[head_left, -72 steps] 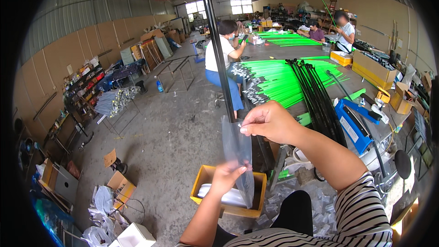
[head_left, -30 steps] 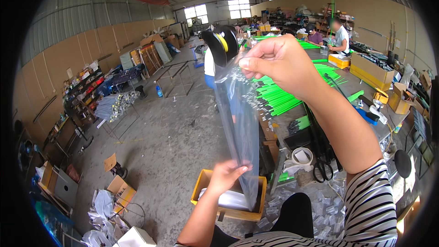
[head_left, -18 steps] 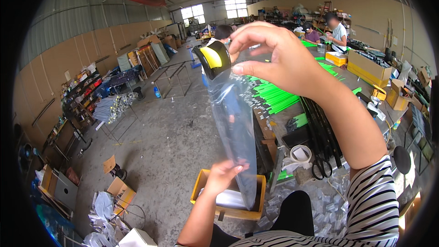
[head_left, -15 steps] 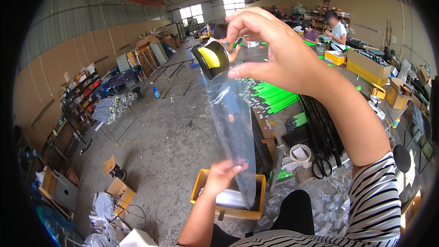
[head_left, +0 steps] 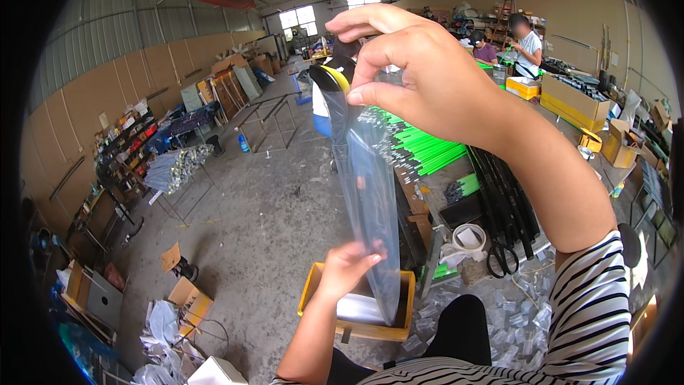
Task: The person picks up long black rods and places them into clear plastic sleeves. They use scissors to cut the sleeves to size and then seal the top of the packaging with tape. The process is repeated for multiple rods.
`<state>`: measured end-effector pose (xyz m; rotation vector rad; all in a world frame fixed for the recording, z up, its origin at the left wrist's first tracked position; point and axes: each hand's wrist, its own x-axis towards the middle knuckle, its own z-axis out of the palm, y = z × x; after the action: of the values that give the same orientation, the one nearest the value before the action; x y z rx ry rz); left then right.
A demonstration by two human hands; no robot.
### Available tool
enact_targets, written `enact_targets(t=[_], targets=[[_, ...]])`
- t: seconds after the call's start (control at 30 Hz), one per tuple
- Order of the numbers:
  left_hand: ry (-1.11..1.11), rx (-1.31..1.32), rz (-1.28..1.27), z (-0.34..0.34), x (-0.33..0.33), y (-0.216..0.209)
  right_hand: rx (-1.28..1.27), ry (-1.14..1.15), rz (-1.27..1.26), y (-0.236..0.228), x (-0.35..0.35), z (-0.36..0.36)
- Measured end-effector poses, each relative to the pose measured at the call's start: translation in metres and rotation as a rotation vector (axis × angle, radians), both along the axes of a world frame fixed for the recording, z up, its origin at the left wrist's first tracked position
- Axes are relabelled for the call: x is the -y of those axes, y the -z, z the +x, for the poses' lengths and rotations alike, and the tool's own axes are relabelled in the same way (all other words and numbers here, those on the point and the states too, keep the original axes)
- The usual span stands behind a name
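Observation:
A long clear plastic bag (head_left: 372, 199) hangs upright in front of me, its lower end over a yellow box. At its top sits a curved black-and-yellow piece (head_left: 333, 80), whose exact kind I cannot make out. My right hand (head_left: 420, 64) is raised, thumb and forefinger pinched on the bag's upper edge beside that piece. Lower down, my left hand (head_left: 348, 267) grips the bag from its left side, with fingertips showing through the film. White sheets (head_left: 356, 308) lie in the yellow box (head_left: 310, 286) below.
Right of the bag, bundled green rods (head_left: 431, 153) lie on a bench near black tubes (head_left: 502, 199), scissors (head_left: 502, 260) and a tape roll (head_left: 468, 238). Small clear pieces (head_left: 499, 324) cover the lower right. Other people, including one in a light shirt (head_left: 529, 46), are farther back.
My right hand has moved slightly left and its thumb and forefinger have closed on the bag's top edge. The black-and-yellow piece has turned and looks narrower. My left hand stays almost still.

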<state>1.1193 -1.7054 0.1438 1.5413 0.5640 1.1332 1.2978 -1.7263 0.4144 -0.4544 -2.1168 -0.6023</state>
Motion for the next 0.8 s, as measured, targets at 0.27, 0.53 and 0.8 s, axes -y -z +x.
enact_targets(t=[0.27,0.53,0.8], targets=[[-0.037,-0.034,0.004,0.000,-0.005,0.009,-0.087,-0.042,-0.011,-0.002,-0.007,0.002],[-0.022,-0.036,-0.016,0.002,-0.010,0.003,-0.011,0.039,-0.037,-0.022,-0.014,0.006],[0.009,-0.022,-0.014,0.007,-0.015,0.012,0.113,0.060,0.010,-0.030,-0.026,0.008]])
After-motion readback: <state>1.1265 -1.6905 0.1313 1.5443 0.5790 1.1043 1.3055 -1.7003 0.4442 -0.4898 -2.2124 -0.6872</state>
